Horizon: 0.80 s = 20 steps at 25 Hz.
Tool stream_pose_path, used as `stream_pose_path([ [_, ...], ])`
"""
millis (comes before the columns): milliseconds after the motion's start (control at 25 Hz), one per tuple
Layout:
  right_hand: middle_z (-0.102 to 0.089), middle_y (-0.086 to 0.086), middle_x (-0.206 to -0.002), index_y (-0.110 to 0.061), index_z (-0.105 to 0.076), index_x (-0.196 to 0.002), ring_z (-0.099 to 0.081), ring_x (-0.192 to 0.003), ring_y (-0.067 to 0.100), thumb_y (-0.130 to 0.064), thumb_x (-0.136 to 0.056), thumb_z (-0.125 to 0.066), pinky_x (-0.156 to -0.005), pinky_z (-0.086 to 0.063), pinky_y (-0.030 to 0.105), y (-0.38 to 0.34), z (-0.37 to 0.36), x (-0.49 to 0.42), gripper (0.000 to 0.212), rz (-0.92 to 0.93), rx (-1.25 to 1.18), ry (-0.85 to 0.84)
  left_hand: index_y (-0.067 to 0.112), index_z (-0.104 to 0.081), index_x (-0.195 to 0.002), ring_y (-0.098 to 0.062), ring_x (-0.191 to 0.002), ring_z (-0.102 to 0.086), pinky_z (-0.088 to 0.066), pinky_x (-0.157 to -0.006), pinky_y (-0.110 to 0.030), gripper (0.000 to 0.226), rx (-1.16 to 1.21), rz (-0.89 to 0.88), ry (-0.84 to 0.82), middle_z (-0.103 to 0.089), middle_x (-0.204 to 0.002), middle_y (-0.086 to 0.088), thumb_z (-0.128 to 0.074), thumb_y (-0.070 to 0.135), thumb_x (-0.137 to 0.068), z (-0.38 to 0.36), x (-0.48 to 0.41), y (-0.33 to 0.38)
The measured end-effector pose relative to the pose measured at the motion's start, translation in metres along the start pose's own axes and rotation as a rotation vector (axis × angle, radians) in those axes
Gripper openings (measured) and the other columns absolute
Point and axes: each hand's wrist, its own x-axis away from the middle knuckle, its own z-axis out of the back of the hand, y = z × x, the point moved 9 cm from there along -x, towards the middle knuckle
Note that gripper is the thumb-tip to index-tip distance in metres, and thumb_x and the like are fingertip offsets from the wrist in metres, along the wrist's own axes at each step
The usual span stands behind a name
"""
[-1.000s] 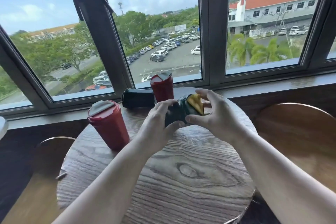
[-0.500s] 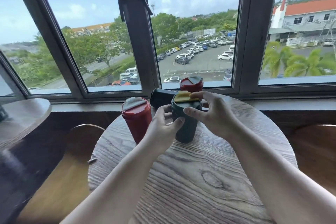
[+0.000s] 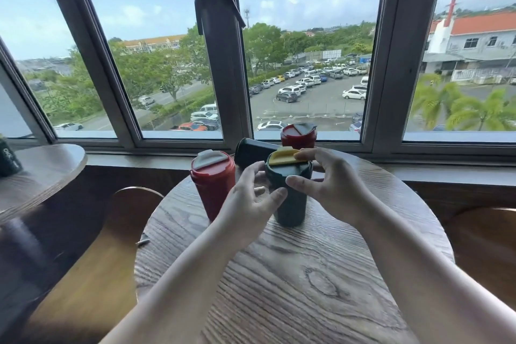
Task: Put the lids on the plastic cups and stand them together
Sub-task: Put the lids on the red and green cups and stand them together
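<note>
A dark green cup (image 3: 290, 204) stands upright on the round wooden table (image 3: 307, 288), and its lid with a yellow flap (image 3: 282, 160) sits on top. My left hand (image 3: 248, 204) curls around the cup's left side, thumb against its front. My right hand (image 3: 329, 187) pinches the lid, fingers on the yellow flap and thumb on the rim. A red cup with a grey-flapped lid (image 3: 212, 184) stands just to the left. Behind is a second lidded red cup (image 3: 298, 137). A dark cup (image 3: 251, 151) lies on its side between them.
The window sill (image 3: 418, 173) runs close behind the table. Wooden chair seats sit at the left (image 3: 97, 260) and right (image 3: 488, 246). Another small table (image 3: 42, 173) at the far left carries a dark cup (image 3: 8, 159).
The dark green cup was tilted in both hands above the table; now it stands upright on it. My right hand went from the cup's side to its lid. The view swung left.
</note>
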Motion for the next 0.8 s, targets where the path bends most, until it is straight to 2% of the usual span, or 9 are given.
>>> stream_pose_path([
  [80, -0.072, -0.009, -0.111, -0.028, -0.066, -0.120, -0.067, -0.105, 0.009, -0.044, -0.076, -0.083, -0.092, -0.056, 0.040, -0.005, 0.005, -0.005, 0.049, 0.003, -0.019, -0.047, 0.036, -0.037, -0.153, -0.006, -0.128, -0.057, -0.048, -0.107, -0.035, 0.074, -0.133, -0.076, 0.052, -0.055, -0.145, 0.015, -0.073, 0.049, -0.090, 0.017, 0.006, 0.024],
  [200, -0.071, -0.007, -0.115, -0.028, -0.064, -0.121, -0.066, -0.109, 0.015, -0.045, -0.078, -0.081, -0.095, -0.054, 0.043, -0.018, 0.008, -0.016, 0.049, 0.034, 0.084, -0.146, 0.040, -0.037, -0.151, -0.006, -0.131, -0.055, -0.050, -0.106, -0.037, 0.069, -0.186, -0.162, 0.083, -0.051, -0.151, 0.014, -0.071, 0.047, -0.091, 0.042, 0.011, 0.062],
  [360, -0.072, -0.001, -0.109, -0.026, -0.065, -0.117, -0.068, -0.105, 0.017, -0.046, -0.079, -0.081, -0.091, -0.056, 0.045, -0.039, 0.010, -0.038, 0.046, 0.065, 0.161, -0.229, 0.042, -0.045, -0.144, -0.004, -0.126, -0.059, -0.053, -0.104, -0.046, 0.063, -0.228, -0.257, 0.060, -0.057, -0.143, 0.018, -0.069, 0.056, -0.088, 0.079, -0.003, 0.098],
  [480, -0.073, -0.001, -0.109, -0.026, -0.067, -0.113, -0.070, -0.101, 0.012, -0.042, -0.080, -0.081, -0.088, -0.059, 0.044, -0.060, 0.015, -0.063, 0.040, 0.084, 0.157, -0.256, 0.038, -0.053, -0.140, -0.004, -0.121, -0.063, -0.056, -0.100, -0.044, 0.064, -0.270, -0.297, 0.019, -0.062, -0.137, 0.016, -0.069, 0.063, -0.084, 0.101, -0.031, 0.111],
  [560, -0.071, -0.001, -0.115, -0.021, -0.067, -0.116, -0.069, -0.103, 0.012, -0.037, -0.081, -0.081, -0.085, -0.059, 0.034, -0.075, 0.014, -0.081, 0.040, 0.095, 0.195, -0.279, 0.032, -0.057, -0.135, -0.008, -0.116, -0.067, -0.058, -0.096, -0.041, 0.063, -0.245, -0.290, 0.008, -0.065, -0.133, 0.009, -0.068, 0.060, -0.080, 0.118, -0.060, 0.107],
  [640, -0.070, 0.000, -0.117, -0.015, -0.068, -0.118, -0.067, -0.103, 0.013, -0.033, -0.082, -0.082, -0.078, -0.053, 0.019, -0.088, 0.006, -0.100, 0.043, 0.107, 0.249, -0.306, 0.032, -0.060, -0.127, -0.013, -0.111, -0.070, -0.061, -0.091, -0.043, 0.059, -0.230, -0.272, -0.021, -0.067, -0.129, 0.003, -0.069, 0.061, -0.078, 0.132, -0.092, 0.094],
  [680, -0.070, 0.001, -0.115, -0.013, -0.069, -0.117, -0.067, -0.101, 0.013, -0.031, -0.081, -0.083, -0.076, -0.052, 0.017, -0.090, -0.001, -0.111, 0.043, 0.097, 0.273, -0.321, 0.033, -0.060, -0.124, -0.015, -0.110, -0.070, -0.061, -0.089, -0.043, 0.057, -0.232, -0.250, -0.040, -0.067, -0.128, 0.002, -0.070, 0.062, -0.077, 0.136, -0.107, 0.083],
  [800, -0.072, 0.006, -0.113, -0.010, -0.069, -0.118, -0.069, -0.102, 0.020, -0.028, -0.078, -0.085, -0.082, -0.056, 0.028, -0.083, -0.033, -0.142, 0.047, 0.016, 0.311, -0.395, 0.030, -0.062, -0.123, -0.017, -0.113, -0.067, -0.058, -0.084, -0.036, 0.056, -0.237, -0.164, -0.097, -0.067, -0.123, 0.001, -0.074, 0.060, -0.077, 0.140, -0.149, 0.040],
])
